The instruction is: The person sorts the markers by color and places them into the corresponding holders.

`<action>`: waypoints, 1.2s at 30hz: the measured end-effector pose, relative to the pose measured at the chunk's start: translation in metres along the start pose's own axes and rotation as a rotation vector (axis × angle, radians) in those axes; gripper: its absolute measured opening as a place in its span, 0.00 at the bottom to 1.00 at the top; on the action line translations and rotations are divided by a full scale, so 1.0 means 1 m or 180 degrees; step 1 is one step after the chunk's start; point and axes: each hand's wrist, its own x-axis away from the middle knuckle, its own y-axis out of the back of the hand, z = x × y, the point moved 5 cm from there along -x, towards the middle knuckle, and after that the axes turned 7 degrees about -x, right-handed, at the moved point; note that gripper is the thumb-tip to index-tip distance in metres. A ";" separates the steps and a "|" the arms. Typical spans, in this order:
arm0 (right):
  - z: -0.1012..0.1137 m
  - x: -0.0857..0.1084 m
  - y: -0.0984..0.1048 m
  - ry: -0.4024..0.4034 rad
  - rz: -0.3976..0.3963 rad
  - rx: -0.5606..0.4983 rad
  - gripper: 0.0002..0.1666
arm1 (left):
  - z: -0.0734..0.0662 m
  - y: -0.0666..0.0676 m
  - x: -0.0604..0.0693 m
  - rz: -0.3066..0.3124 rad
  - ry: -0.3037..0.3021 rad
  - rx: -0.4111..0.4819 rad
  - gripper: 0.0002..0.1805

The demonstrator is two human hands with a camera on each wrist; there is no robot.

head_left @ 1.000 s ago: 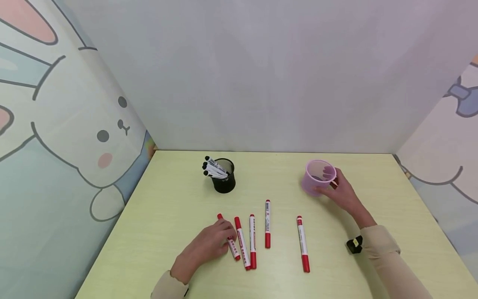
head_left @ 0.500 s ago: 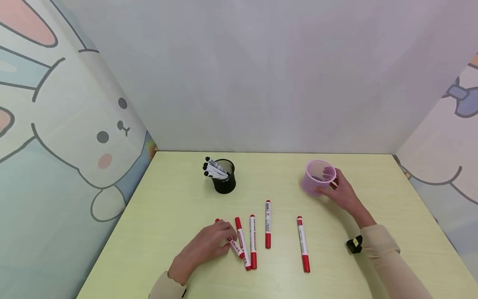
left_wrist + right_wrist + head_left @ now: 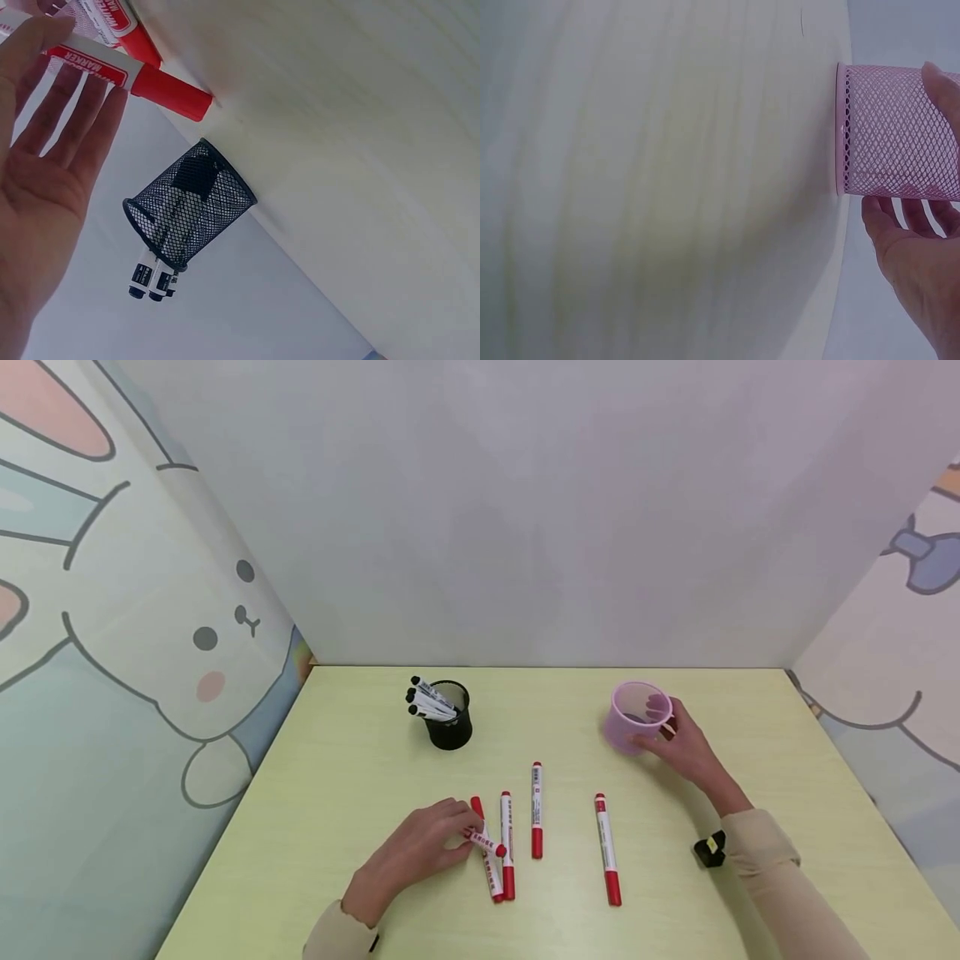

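Observation:
Thumb and fingers of my left hand (image 3: pixel 427 847) pinch a red-capped whiteboard marker (image 3: pixel 486 842), raised at a slant over other markers. In the left wrist view, the red cap of this marker (image 3: pixel 171 91) points away from the palm. My right hand (image 3: pixel 690 747) grips a pink mesh pen holder (image 3: pixel 624 727), which stands upright on the table. The right wrist view shows the thumb on one side of the pen holder (image 3: pixel 896 131) and fingers on the other. Below the held marker lies another red marker (image 3: pixel 492 878), partly covered; a further red marker (image 3: pixel 507 831) is beside it.
A black mesh pen holder (image 3: pixel 450 733) with several black-capped markers (image 3: pixel 431 702) stands at the back left of the table (image 3: pixel 337 760). Two more red markers lie apart, one marker (image 3: pixel 537 810) at the middle and one marker (image 3: pixel 607 852) farther right. Walls enclose the back and sides.
My left hand has picked up the leftmost red marker, turning it and shifting it right over its neighbours. The right hand stays on the pink pen holder.

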 end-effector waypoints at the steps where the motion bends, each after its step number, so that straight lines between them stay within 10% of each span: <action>1: 0.000 0.000 0.000 0.0003 0.0000 0.0001 0.53 | 0.000 0.000 -0.001 -0.0007 0.0001 0.0020 0.13; 36: -0.003 -0.001 0.004 0.0037 0.0005 0.0053 0.54 | -0.021 0.030 -0.062 -0.0823 -0.0400 -0.0144 0.17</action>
